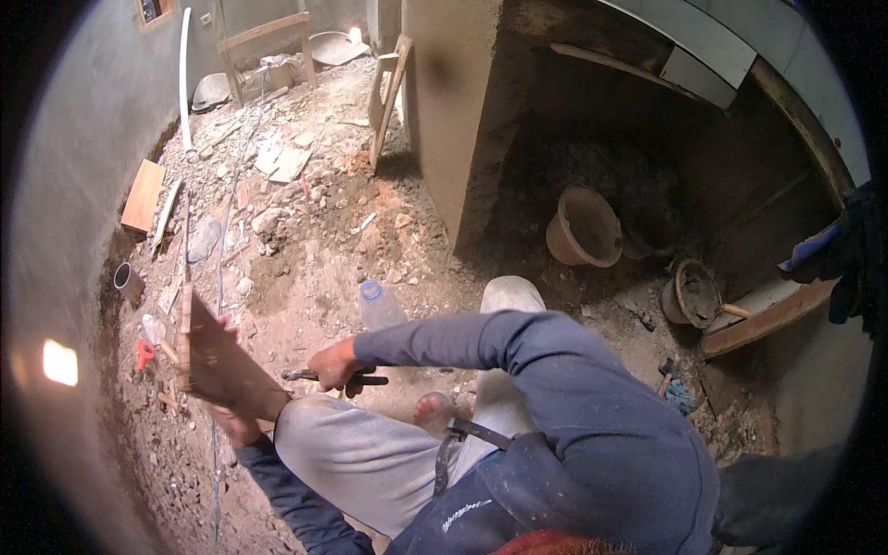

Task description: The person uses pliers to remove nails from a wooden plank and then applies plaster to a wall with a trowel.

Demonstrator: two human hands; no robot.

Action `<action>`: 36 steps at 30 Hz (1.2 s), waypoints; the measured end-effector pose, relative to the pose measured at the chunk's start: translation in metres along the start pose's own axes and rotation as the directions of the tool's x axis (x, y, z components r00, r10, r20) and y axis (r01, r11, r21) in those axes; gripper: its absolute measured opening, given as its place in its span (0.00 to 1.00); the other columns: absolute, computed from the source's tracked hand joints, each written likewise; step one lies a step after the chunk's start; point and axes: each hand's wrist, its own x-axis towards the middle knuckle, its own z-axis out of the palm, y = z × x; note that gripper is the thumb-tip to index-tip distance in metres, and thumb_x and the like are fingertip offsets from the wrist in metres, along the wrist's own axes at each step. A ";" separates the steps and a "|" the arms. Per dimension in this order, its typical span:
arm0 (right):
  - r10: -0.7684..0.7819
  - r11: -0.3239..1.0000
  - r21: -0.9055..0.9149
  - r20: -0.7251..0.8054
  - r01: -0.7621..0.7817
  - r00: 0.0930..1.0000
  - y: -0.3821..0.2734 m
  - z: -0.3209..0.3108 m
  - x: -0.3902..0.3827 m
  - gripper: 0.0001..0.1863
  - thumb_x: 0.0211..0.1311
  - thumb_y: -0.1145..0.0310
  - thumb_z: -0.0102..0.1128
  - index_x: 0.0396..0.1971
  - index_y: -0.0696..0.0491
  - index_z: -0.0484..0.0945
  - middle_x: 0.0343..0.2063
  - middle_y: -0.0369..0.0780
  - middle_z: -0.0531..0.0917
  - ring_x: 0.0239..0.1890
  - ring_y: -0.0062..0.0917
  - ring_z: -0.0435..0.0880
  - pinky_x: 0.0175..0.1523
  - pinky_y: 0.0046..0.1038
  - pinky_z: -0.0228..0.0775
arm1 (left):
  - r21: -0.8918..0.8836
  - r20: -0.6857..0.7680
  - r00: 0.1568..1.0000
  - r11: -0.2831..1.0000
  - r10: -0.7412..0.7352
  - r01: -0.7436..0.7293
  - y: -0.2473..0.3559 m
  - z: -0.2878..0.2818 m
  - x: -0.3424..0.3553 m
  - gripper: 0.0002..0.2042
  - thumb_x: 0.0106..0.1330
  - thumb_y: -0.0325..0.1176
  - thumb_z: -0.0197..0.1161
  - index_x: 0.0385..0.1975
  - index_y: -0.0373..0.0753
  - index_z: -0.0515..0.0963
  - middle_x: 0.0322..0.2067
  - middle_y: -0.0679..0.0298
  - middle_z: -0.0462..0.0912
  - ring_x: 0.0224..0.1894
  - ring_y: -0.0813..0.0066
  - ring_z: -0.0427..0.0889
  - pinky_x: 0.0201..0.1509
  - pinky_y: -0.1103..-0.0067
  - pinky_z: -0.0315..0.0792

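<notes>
Pliers (302,375) in right hand (335,363), fist closed round handles, metal head pointing leftward toward wooden board (227,365); left hand (239,427) clasping board's lower edge, near knee (298,421). Danger: one-handed hold slackens, board could tip. Clear plastic bottle (384,312) just beyond right hand, contents unclear; farther right, terracotta-coloured bucket (562,240) and second bucket (674,302), insides too shadowed to read.
</notes>
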 end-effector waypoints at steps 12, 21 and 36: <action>0.106 0.874 0.484 -0.274 0.041 0.956 0.043 0.033 0.026 0.06 0.63 0.70 0.58 0.33 0.57 0.73 0.27 0.37 0.76 0.30 0.23 0.78 0.33 0.28 0.75 | 0.039 -0.343 0.900 0.962 0.268 -0.272 0.133 -0.094 0.050 0.43 0.46 0.34 0.58 0.69 0.29 0.57 0.63 0.39 0.68 0.63 0.44 0.73 0.68 0.57 0.65; -0.201 0.932 0.272 -0.157 0.238 0.967 -0.023 -0.015 -0.018 0.21 0.68 0.61 0.58 0.56 0.55 0.73 0.36 0.35 0.81 0.34 0.16 0.81 0.31 0.19 0.73 | 0.066 -0.282 0.944 0.985 0.172 -0.160 0.129 -0.087 0.044 0.46 0.42 0.40 0.59 0.67 0.26 0.59 0.56 0.37 0.74 0.60 0.41 0.76 0.69 0.59 0.68; -0.455 0.862 -0.344 -0.203 0.372 0.867 0.001 -0.025 -0.002 0.21 0.60 0.65 0.58 0.51 0.59 0.71 0.39 0.55 0.81 0.44 0.47 0.82 0.49 0.43 0.72 | -0.104 -0.050 0.998 0.993 0.044 -0.049 0.069 -0.028 0.035 0.46 0.52 0.43 0.62 0.72 0.30 0.52 0.67 0.44 0.64 0.65 0.54 0.70 0.71 0.65 0.61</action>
